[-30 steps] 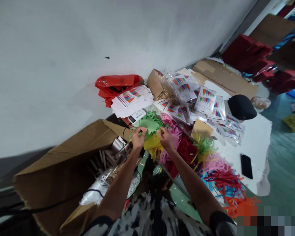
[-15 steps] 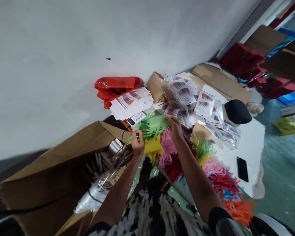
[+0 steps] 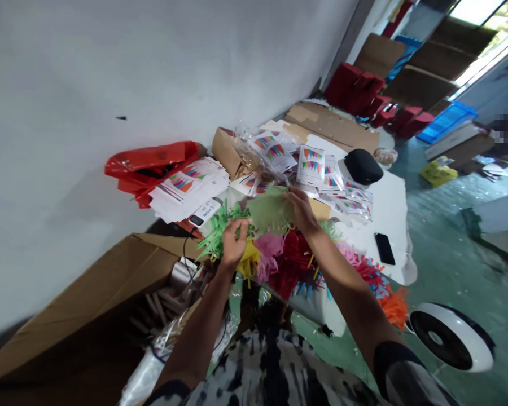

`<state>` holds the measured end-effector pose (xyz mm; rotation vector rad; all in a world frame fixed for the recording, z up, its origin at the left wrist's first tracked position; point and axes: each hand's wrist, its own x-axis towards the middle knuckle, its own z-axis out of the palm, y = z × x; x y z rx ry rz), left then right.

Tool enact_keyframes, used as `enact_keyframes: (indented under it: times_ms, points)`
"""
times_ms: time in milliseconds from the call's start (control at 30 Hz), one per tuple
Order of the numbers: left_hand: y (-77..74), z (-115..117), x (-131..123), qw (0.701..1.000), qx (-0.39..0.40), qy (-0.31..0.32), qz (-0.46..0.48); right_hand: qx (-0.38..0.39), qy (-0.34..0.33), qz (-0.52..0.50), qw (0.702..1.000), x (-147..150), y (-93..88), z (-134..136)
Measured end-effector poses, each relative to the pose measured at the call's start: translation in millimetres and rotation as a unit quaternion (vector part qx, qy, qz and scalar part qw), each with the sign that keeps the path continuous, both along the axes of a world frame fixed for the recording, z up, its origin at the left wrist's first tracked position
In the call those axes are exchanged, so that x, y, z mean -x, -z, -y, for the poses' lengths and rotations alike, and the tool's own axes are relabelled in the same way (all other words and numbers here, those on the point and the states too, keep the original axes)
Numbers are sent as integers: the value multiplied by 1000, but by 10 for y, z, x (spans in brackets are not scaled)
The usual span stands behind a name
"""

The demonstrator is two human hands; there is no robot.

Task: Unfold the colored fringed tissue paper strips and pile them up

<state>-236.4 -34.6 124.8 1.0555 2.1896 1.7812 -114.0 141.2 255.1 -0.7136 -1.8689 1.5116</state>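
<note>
A green fringed paper strip (image 3: 266, 210) is held up over a heap of pink, red and yellow paper fringe (image 3: 279, 265), pinched by the right hand (image 3: 301, 211) and gripped in the curled left hand (image 3: 236, 243). Printed packets (image 3: 311, 165) are laid out beyond, and a cardboard box (image 3: 88, 299) stands near left.

Glaring white through the window (image 3: 476, 11) at the top right, with all detail burning out. Spreading soft, even light across the room, with only faint shadows showing. Sinking into deep darkness inside the cardboard box (image 3: 68, 344). Bending toward the frame edges along the wall (image 3: 152, 113) through wide-angle distortion. Showing fairly crisp detail on the green paper fringe (image 3: 266, 210). Breaking into a blocky pixelated patch (image 3: 506, 132) at the right edge.
</note>
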Motion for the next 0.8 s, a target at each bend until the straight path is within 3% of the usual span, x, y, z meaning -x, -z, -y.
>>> enact_keyframes:
  times_ms: [100,167,233,333,467,567,633,733,800]
  points:
    - [282,-162,26,997,37,60,38,158,22,-117,980,-85,-165,45]
    - [503,-193,130,990,54,37,123,173,21,-169,970,-194,-281,47]
    - [675,-171,265,987,58,14,152,171,18,-183,968,-302,-359,35]
    - [776,-128,422,983,58,5,173,163,27,-155,974,-403,-397,45]
    - [630,-150,416,982,38,5,186,144,-3,-135,980,-538,-436,158]
    - [368,-112,238,978,-10,3,209,120,-44,-111,986,-779,-469,260]
    - [181,-15,22,956,-80,29,280,99,-79,-61,990,-1001,-445,321]
    - [9,183,-465,903,-109,154,387,53,-104,4,993,-1354,-309,442]
    - [1,292,-846,848,-86,255,456,35,-88,22,995,-1573,-164,561]
